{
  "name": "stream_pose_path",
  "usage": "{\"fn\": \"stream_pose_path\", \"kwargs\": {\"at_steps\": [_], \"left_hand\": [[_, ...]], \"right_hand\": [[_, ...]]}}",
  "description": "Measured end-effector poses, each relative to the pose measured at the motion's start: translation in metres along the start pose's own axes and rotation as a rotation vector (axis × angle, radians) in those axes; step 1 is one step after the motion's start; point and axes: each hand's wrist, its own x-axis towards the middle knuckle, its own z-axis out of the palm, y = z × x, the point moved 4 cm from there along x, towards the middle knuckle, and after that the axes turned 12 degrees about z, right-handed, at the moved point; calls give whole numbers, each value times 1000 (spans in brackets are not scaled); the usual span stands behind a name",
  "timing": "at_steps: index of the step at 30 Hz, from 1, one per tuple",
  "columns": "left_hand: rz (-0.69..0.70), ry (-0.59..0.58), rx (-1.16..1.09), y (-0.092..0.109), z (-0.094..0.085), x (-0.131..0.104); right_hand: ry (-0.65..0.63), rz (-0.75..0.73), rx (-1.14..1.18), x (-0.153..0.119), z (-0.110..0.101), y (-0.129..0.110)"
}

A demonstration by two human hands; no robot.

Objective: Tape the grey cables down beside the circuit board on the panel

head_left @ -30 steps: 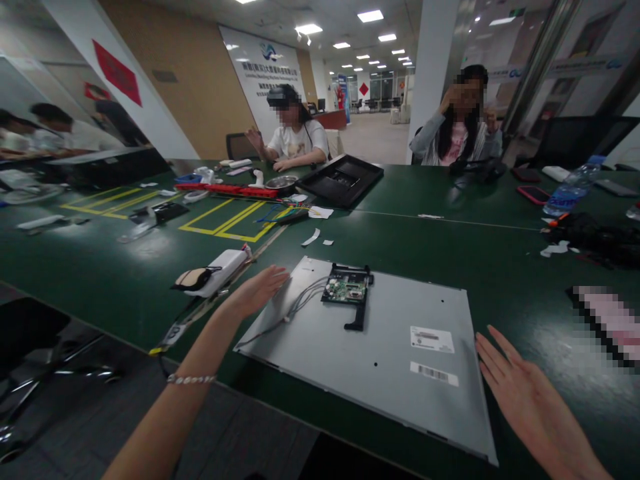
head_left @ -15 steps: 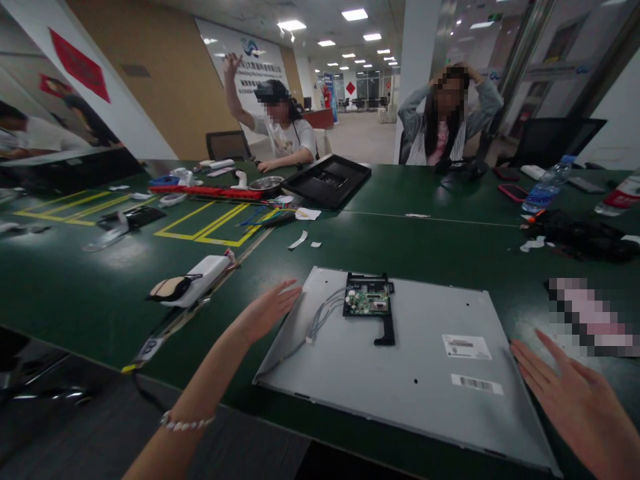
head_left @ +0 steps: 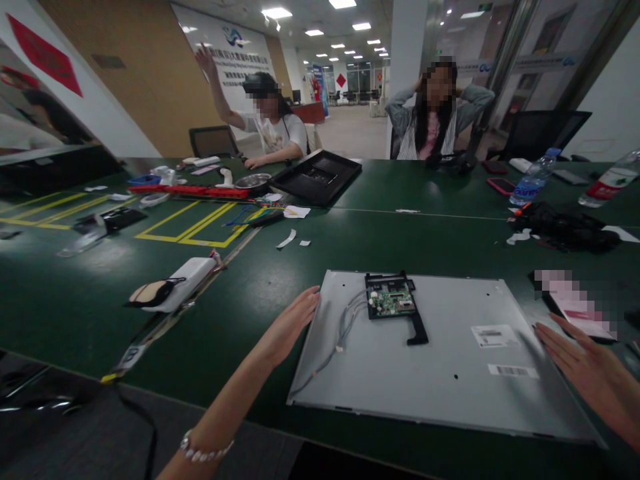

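Note:
A flat grey display panel point(head_left: 380, 373) lies on the green table in front of me, its metal back facing up. On it sit a green circuit board point(head_left: 393, 301) in a black plastic bracket point(head_left: 419, 331), thin grey cables point(head_left: 345, 327) and two white labels. My left hand point(head_left: 290, 327) is open, fingers stretched out against the panel's left edge. Along the right edge rests my right hand point(head_left: 583, 357), also open, with its fingers extended. Neither hand is wrapped round the panel.
To the left lies a white power strip point(head_left: 187, 283) with a cable. Further back are a black monitor housing point(head_left: 320, 177), a red strip point(head_left: 190, 191), paper scraps point(head_left: 287, 239) and bottles point(head_left: 535, 179). A pink-and-black item point(head_left: 575, 303) lies right. Two people sit across the table.
The panel has slid to the right across the table and turned slightly, with both my hands moving along at its edges. The view has shifted a little. Across the table, one person's raised arm has moved.

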Motion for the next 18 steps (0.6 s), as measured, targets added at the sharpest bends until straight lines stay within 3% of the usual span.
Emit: {"fn": "stream_pose_path", "kwargs": {"at_steps": [5, 12, 18], "left_hand": [[1, 26, -38, 4, 14, -2], [28, 21, 5, 5, 37, -3], [116, -50, 304, -6, 45, -2]], "right_hand": [[43, 61, 194, 6, -10, -1], [46, 144, 142, 6, -19, -21], [121, 129, -21, -4, -11, -36]]}}
